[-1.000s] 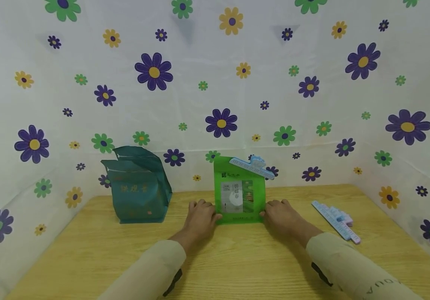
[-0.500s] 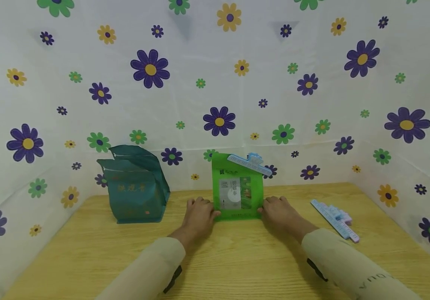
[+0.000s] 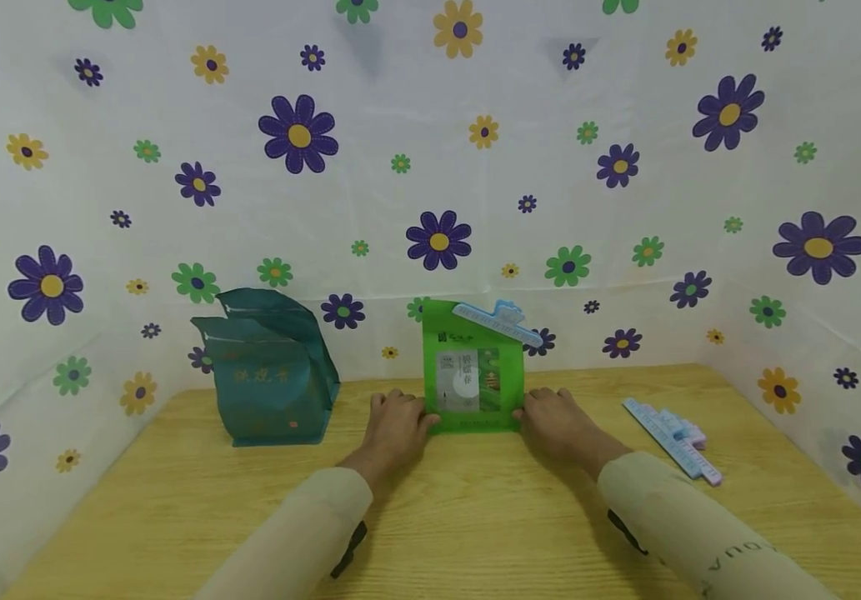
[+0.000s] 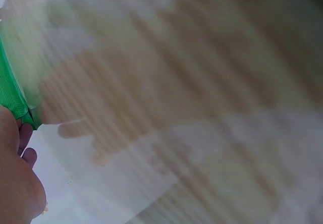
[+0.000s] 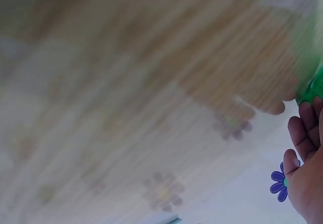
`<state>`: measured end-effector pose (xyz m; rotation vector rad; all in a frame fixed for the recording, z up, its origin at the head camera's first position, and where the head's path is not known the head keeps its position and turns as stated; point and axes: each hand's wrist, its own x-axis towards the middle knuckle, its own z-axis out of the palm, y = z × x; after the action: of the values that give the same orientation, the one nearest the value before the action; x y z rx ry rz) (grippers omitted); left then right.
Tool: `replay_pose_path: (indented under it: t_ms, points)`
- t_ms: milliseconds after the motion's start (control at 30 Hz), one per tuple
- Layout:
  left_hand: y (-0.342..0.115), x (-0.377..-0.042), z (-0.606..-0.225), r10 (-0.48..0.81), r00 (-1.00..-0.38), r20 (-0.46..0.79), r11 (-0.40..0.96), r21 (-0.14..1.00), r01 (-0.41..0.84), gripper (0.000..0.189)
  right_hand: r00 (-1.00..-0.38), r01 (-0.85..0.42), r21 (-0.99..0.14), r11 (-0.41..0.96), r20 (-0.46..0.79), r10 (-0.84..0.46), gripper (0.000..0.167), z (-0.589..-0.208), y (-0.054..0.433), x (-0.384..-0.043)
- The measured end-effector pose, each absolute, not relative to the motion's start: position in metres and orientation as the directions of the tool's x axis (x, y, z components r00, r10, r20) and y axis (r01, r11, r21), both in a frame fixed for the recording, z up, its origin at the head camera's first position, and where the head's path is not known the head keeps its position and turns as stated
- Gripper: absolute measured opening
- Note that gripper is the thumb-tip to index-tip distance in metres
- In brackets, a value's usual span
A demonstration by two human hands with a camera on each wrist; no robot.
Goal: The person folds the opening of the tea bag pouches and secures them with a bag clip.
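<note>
In the head view a bright green tea bag [image 3: 468, 379] stands upright at mid-table, its printed front towards me. A light blue sealing clip [image 3: 498, 323] sits aslant across its top right corner, sloping down to the right. My left hand [image 3: 396, 429] holds the bag's lower left side, thumb at the front edge. At the lower right side my right hand [image 3: 556, 421] does the same. The left wrist view catches the bag's green corner [image 4: 10, 88] at the fingers. In the right wrist view another green corner [image 5: 315, 90] lies against the right fingers.
Two dark teal bags [image 3: 268, 392] stand one behind the other at the left. On the right lie several blue and pink clips [image 3: 670, 437] in a small pile. A white flowered cloth [image 3: 370, 192] rises behind the wooden table [image 3: 460, 533] and along its sides.
Both hands have slid the green bag a little farther back across the table, with the clip still on it. The head view has shifted slightly. The teal bags and loose clips stay put.
</note>
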<state>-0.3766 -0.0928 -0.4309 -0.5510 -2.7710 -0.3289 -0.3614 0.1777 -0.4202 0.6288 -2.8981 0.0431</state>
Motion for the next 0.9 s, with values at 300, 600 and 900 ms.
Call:
replay_pose_path:
  t_ms: [300, 600, 900]
  points:
    - [-0.086, -0.385, -0.428, 0.296, -0.908, 0.295, 0.926, 0.146, 0.349, 0.034, -0.937, -0.335, -0.121, 0.934, 0.151, -0.316, 0.03, -0.419, 0.177, -0.369]
    - [-0.082, -0.395, -0.432, 0.23, -0.932, 0.281, 0.945, 0.165, 0.283, 0.038, -0.963, -0.256, -0.212, 0.943, 0.138, -0.231, 0.029, -0.421, 0.174, -0.379]
    - [-0.084, -0.4, -0.432, 0.202, -0.935, 0.291, 0.944, 0.195, 0.264, 0.04, -0.963, -0.246, -0.159, 0.956, 0.152, -0.222, 0.031, -0.418, 0.166, -0.388]
